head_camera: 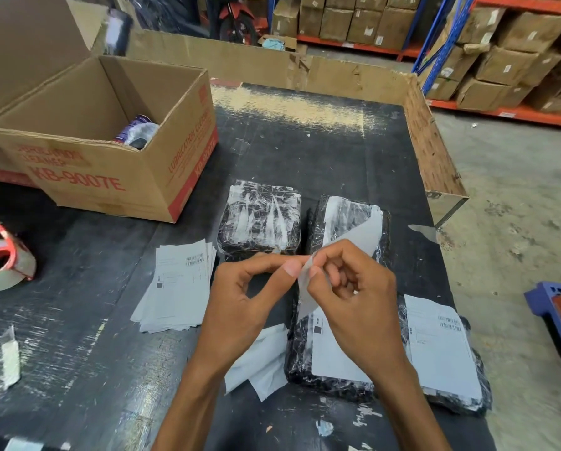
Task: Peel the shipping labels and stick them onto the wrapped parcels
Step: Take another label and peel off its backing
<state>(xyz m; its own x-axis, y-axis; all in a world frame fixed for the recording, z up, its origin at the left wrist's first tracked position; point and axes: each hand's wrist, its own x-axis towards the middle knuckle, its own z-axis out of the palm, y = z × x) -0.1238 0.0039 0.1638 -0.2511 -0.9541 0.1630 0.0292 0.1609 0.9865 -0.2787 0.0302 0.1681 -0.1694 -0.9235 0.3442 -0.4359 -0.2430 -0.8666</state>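
Two labelled, two bare, one label mid-peel.
Left hand point(240, 307) and right hand point(354, 297) pinch shut on a shipping label point(305, 284) (backing separating); bare parcels point(259, 216) beyond.

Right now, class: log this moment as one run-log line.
left hand: pinches white shipping label | right hand: peels backing | black wrapped parcels: two labelled

Glossy, crinkled clear plastic film wraps the black parcels point(259, 216), matt white paper makes the label stack point(178, 288) at nine o'clock of the hands, and the corrugated cardboard box point(103, 164) sits on a scuffed, paint-flecked black tabletop point(77, 320).
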